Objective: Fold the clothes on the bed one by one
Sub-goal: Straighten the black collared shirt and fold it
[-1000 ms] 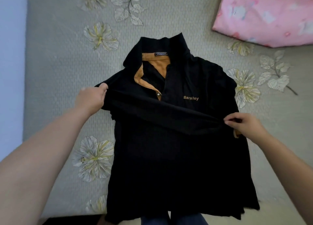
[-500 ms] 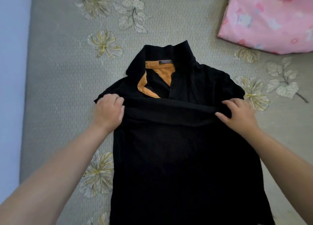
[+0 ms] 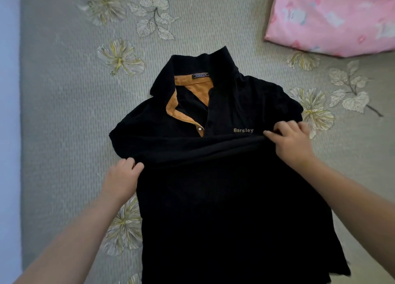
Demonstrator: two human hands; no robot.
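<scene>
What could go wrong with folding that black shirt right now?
The left hand grips the black shirt lower than the right hand does, so the fold edge runs slanted and the fold may come out crooked. The collar lies rumpled with its orange lining showing, so it may get creased in if it is folded over like this.

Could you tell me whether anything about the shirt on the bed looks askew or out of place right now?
Slightly. The fold line across the black polo shirt runs slanted: the right hand grips it nearer the collar than the left hand does. The collar also lies open and rumpled, showing its orange lining.
</scene>
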